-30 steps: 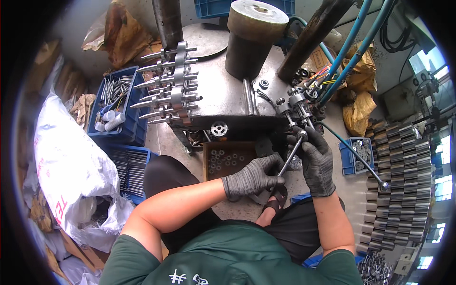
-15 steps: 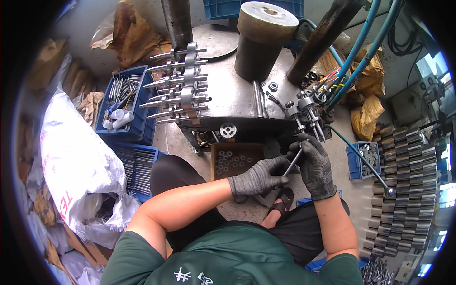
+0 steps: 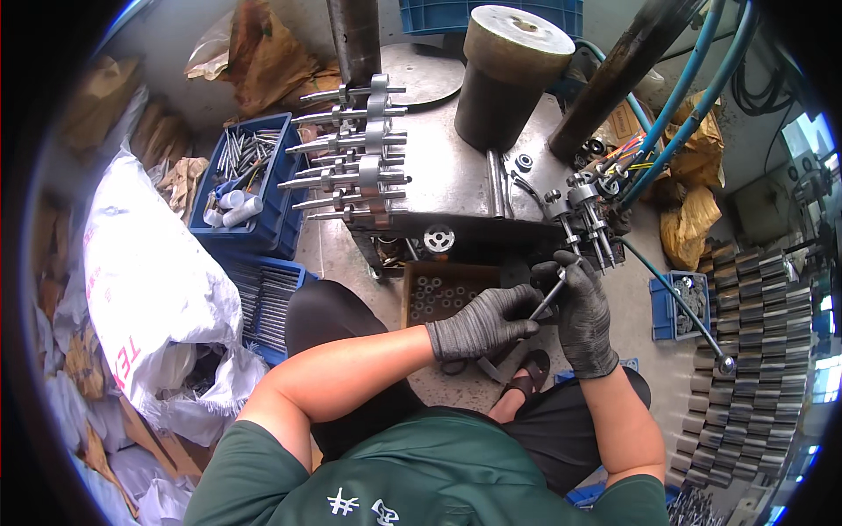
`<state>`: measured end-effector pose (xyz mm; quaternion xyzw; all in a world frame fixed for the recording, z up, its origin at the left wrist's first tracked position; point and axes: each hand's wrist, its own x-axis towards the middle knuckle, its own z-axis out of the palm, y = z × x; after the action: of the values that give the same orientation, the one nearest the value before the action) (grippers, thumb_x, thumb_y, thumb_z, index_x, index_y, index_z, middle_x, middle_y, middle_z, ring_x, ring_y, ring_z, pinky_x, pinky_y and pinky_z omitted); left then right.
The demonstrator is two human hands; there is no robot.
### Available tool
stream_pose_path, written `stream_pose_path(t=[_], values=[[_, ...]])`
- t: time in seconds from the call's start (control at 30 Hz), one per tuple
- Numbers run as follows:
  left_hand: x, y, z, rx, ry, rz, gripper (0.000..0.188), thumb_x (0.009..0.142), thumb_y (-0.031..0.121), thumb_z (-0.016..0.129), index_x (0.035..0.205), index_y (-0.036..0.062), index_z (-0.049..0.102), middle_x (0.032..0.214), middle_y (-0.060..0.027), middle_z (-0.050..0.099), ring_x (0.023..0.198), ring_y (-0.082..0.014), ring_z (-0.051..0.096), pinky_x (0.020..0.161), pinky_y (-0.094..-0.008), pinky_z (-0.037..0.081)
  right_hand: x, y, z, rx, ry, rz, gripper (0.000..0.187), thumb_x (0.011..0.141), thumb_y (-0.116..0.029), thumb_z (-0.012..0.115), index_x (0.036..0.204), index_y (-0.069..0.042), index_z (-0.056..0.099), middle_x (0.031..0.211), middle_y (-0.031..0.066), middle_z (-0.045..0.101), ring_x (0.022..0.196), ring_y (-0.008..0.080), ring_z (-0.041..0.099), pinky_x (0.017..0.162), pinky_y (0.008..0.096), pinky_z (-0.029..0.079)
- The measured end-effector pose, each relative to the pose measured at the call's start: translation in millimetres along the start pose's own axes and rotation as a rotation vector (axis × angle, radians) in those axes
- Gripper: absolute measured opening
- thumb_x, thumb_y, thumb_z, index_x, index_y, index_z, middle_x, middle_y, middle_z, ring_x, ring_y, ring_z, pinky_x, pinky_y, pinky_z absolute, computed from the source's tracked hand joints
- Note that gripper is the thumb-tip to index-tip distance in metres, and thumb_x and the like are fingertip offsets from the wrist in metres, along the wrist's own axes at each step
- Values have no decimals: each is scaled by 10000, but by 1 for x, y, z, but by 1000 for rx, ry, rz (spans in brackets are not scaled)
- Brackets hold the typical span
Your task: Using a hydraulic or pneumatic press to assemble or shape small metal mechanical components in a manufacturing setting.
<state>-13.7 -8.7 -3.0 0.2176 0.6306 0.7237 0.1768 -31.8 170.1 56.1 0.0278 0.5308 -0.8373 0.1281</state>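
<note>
Both my hands wear dark grey knit gloves and meet over my lap, in front of the metal table. A slim steel rod (image 3: 549, 298) slants between them, its upper end toward the right. My left hand (image 3: 482, 325) is closed, thumb and fingers pinching the rod's lower end. The fingers of my right hand (image 3: 582, 311) curl round its upper part and partly hide it. Just beyond the right hand, steel shafts with thick collars (image 3: 586, 215) jut from the table's right corner. Whether the rod carries any small part under the fingers is hidden.
A row of collared shafts (image 3: 368, 180) lines the left of the table (image 3: 430, 188), behind which rises a heavy steel cylinder (image 3: 509, 88). Blue bins (image 3: 285, 223) and a white sack (image 3: 158, 280) stand left. A ball-ended lever (image 3: 702, 329) crosses before stacked metal cylinders (image 3: 745, 368) at right.
The surroundings have shifted slightly right and down in the picture as my head turned. Both hands keep their hold on the rod, with only a small shift in their position.
</note>
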Motion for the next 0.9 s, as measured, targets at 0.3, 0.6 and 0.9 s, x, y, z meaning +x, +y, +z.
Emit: stream_pose_path(t=[0.3, 0.6, 0.9], values=[[-10, 11, -3, 95, 68, 55, 281, 911, 148, 742, 1139, 32, 625, 1006, -139, 690, 927, -199, 676, 847, -376, 546, -9, 7, 15, -249, -78, -136, 344, 1056, -292, 546, 1336, -90, 543, 1174, 158, 699, 1072, 216, 654, 931, 361, 554], [-6, 3, -21, 414, 349, 149, 329, 880, 139, 797, 1147, 32, 636, 1012, -106, 693, 957, -193, 692, 867, -354, 562, 7, 1, 20, -325, -71, -206, 321, 1100, -258, 464, 1338, -55, 538, 1129, 129, 702, 868, 149, 698, 740, 279, 573], [11, -32, -14, -353, 524, -166, 322, 968, 231, 719, 1185, 13, 625, 1053, -132, 681, 1070, -185, 647, 921, -359, 562, 75, -55, 102, -406, -228, -592, 347, 1083, -233, 551, 1358, -24, 583, 1011, 120, 735, 708, 100, 658, 649, 243, 540]])
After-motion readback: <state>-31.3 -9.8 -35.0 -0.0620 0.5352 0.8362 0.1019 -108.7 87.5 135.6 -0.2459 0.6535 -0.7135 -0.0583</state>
